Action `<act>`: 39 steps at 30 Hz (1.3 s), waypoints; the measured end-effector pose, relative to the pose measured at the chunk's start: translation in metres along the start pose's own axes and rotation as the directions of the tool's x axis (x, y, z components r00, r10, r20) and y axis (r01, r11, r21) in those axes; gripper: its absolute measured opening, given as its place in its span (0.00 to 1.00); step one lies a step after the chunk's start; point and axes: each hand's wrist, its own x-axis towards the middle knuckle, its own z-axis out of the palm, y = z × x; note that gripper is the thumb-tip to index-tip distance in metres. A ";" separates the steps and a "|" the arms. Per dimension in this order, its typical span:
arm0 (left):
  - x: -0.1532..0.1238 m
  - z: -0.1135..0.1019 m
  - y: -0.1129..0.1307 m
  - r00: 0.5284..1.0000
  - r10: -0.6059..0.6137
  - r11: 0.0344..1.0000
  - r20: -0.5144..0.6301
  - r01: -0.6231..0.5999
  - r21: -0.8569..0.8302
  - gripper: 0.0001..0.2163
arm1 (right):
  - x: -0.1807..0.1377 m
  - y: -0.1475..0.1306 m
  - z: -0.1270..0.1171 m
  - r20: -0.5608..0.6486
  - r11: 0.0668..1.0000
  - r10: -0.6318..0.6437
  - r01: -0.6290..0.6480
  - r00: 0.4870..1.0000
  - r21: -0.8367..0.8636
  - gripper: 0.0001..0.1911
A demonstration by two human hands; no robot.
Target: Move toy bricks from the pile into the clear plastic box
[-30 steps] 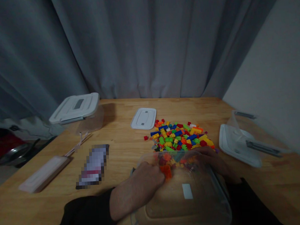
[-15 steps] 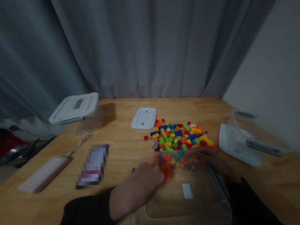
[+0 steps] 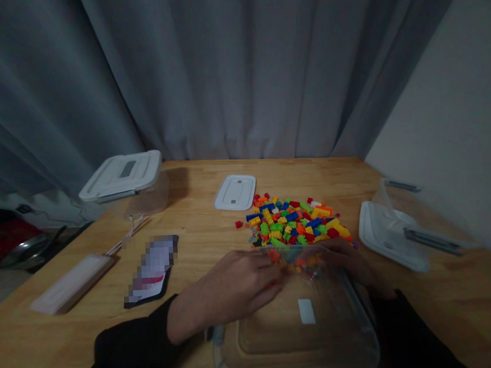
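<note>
1. Nearest to us, a clear tub lies tipped on the wooden surface, with its base toward us and its mouth away. We judge that this tilt is why the few pieces inside sit at its far rim, between the two grips.
2. Our left grip is released. The palm lies flat over the tub's far left corner, fingers stretched toward the other hand. It presses rather than clasps, which we take as steadying the tub against sliding. Something orange-red shows under the fingertips; we cannot tell whether they touch it.
3. Our right grip sits at the tub's far right corner, dim and partly seen through the plastic. We cannot tell whether it clasps the wall or only leans on it.
4. Just beyond both grips, up against the tub's mouth, the pile of coloured bricks spreads over the surface. One red piece lies apart on the left-grip side.
5. Left of the left grip lies a flat pixelated item. Farther left is a long pale case with a cord running away from it.
6. Right of the right grip, a white lid carries a second clear container lying tilted on it.
7. Farther off, a small white lid lies beyond the left grip beside the pile. A lidded box stands at the far left corner, and a grey curtain hangs behind everything.
</note>
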 end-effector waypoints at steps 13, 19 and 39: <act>-0.034 0.046 -0.058 0.845 -0.466 0.469 -0.263 -0.015 -0.883 0.23 | -0.003 0.013 -0.008 -0.193 0.995 0.026 -0.043 0.981 -0.086 0.21; -0.040 0.067 -0.063 0.893 -0.425 0.131 -0.147 -0.101 -0.986 0.30 | -0.005 0.039 -0.033 -0.674 0.999 -0.013 -0.014 0.739 -0.034 0.21; -0.033 0.093 -0.073 0.948 -0.315 -0.109 -0.040 -0.078 -0.991 0.31 | 0.002 0.082 -0.072 -0.599 0.843 -0.188 -0.186 0.778 -0.505 0.17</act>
